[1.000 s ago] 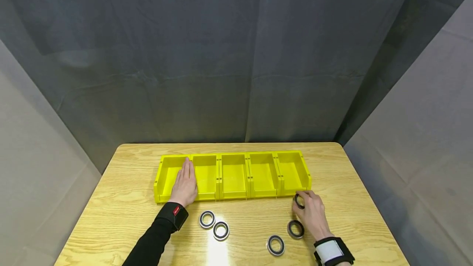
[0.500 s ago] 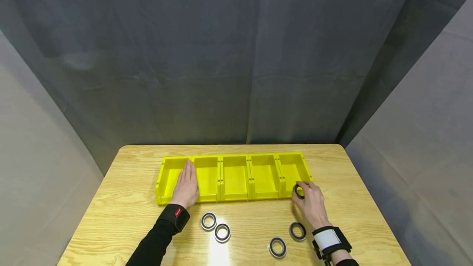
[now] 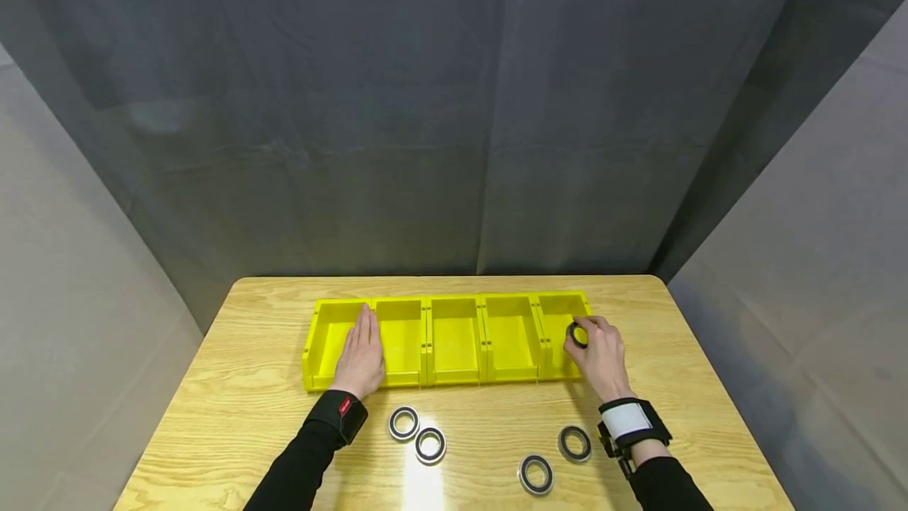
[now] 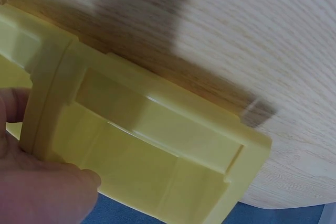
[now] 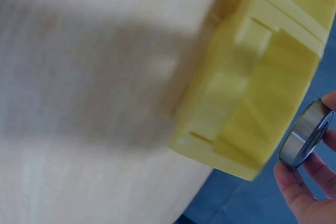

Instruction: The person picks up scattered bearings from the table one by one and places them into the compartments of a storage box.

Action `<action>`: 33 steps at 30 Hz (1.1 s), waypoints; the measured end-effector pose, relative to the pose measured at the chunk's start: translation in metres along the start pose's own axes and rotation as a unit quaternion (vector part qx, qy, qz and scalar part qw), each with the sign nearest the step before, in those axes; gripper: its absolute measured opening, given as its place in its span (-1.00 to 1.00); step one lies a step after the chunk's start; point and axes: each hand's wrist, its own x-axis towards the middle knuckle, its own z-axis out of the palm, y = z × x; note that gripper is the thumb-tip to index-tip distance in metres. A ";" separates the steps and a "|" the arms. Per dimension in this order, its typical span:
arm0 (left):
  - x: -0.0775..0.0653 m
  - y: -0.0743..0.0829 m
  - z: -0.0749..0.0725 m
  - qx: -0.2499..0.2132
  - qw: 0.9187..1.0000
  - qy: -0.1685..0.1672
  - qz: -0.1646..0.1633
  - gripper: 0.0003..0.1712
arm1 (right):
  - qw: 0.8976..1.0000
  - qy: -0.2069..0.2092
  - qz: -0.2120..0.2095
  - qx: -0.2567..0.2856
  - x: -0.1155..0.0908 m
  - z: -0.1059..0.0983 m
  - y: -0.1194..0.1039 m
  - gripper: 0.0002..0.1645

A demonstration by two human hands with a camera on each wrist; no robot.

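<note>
My right hand [image 3: 603, 355] pinches a ball bearing [image 3: 577, 335], a steel ring with a dark seal, between thumb and fingers. It is above the rightmost compartment of the yellow bin row [image 3: 455, 377]; the right wrist view shows the bearing [image 5: 306, 134] tilted on edge, beyond the bin wall. At the other end, my left hand [image 3: 360, 357] lies over the divider between the two leftmost compartments. From the left wrist view, its digits [image 4: 47, 187] straddle that divider [image 4: 50, 98], gripping it from both sides.
On the wooden table [image 3: 248, 416], in front of the bins, lie two bearings at centre-left, one bearing [image 3: 403, 423] close to another bearing [image 3: 429, 445]. Farther right are a bearing [image 3: 535, 475] and another bearing [image 3: 574, 444]. A grey curtain [image 3: 454, 140] hangs behind.
My right hand has moved forward with the bearing, from in front of the rightmost compartment to above it. My left hand has kept its place on the divider.
</note>
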 end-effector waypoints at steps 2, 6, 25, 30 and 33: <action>0.000 0.000 -0.001 0.000 1.000 0.002 0.001 -0.22 | 1.000 -0.002 0.002 0.000 0.007 -0.002 -0.002 -0.52; 0.000 0.000 -0.002 0.000 1.000 0.000 0.000 -0.22 | 1.000 -0.023 0.011 -0.006 0.017 -0.004 -0.005 -0.50; 0.002 0.003 -0.001 -0.003 1.000 -0.021 -0.017 -0.22 | 0.992 -0.118 0.024 -0.033 0.019 0.021 0.004 -0.50; 0.003 0.004 0.001 0.002 0.999 -0.030 -0.020 -0.21 | 0.988 -0.137 0.021 -0.064 0.018 0.030 0.004 -0.52; 0.003 0.004 0.002 0.005 1.000 -0.025 -0.018 -0.20 | 0.988 -0.140 0.019 -0.068 0.018 0.032 0.004 -0.53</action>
